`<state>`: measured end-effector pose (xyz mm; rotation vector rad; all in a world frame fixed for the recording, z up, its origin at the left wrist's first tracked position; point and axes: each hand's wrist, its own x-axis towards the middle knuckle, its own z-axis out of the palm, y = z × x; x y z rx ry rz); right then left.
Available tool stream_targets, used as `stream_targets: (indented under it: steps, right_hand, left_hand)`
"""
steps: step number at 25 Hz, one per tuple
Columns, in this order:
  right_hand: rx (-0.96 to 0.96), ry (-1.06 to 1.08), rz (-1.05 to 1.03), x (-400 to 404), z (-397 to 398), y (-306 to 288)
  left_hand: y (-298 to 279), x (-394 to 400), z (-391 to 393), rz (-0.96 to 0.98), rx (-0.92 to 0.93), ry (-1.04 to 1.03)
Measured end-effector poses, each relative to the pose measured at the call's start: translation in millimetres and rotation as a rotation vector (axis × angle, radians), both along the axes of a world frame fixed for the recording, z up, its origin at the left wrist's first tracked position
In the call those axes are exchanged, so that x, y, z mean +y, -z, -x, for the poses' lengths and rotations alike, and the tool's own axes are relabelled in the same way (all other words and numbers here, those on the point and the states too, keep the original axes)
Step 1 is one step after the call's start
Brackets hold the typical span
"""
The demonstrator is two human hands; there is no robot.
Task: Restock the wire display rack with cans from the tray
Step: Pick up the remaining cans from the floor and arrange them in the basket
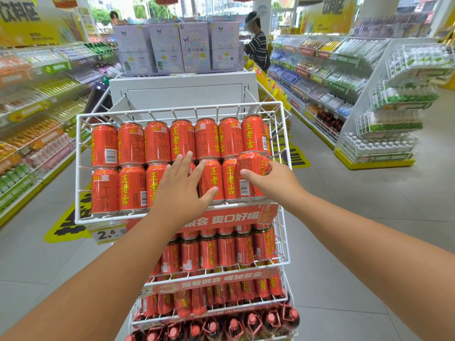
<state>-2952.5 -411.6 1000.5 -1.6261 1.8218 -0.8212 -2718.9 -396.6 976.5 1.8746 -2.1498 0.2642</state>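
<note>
A white wire display rack [81, 168] stands in front of me with its top basket holding two rows of red cans [157, 141] with yellow lettering. My right hand [273, 179] grips a red can [250, 168] at the right end of the front row, raised slightly above its neighbours. My left hand [183, 188] lies flat with fingers spread against the cans in the middle of the front row. Lower shelves [283, 262] hold more red cans [226, 249]. No tray is in view.
Red-capped bottles [251, 321] fill the bottom shelf. Purple boxes [177, 45] sit on a white cabinet behind the rack. Drink shelves line both aisles, and a white wire stand [398, 99] is at the right. A person in a striped shirt [257, 45] stands far back.
</note>
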Motion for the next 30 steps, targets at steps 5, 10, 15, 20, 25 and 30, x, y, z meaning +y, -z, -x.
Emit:
stream_targets:
  steps: [5, 10, 15, 20, 25, 30]
  right_hand:
    - [0.017, -0.016, 0.034, -4, 7, 16]
    - [0.038, -0.015, 0.022, 12, 2, 8]
    - [0.235, -0.05, 0.195, 38, 8, 11]
    - [0.404, -0.127, 0.3, 70, 27, 32]
    - [0.444, -0.185, 0.297, 96, 45, 45]
    - [0.434, -0.295, 0.309, 130, 73, 79]
  left_hand:
    - [2, 8, 1, -0.019, 0.01, 0.011]
    - [-1, 16, -5, -0.016, -0.007, 0.015]
    - [7, 23, -10, 0.009, 0.017, 0.053]
    - [19, 41, -2, -0.006, 0.022, 0.108]
    - [30, 75, 16, -0.031, 0.039, 0.082]
    - [57, 131, 45, -0.023, 0.028, 0.003]
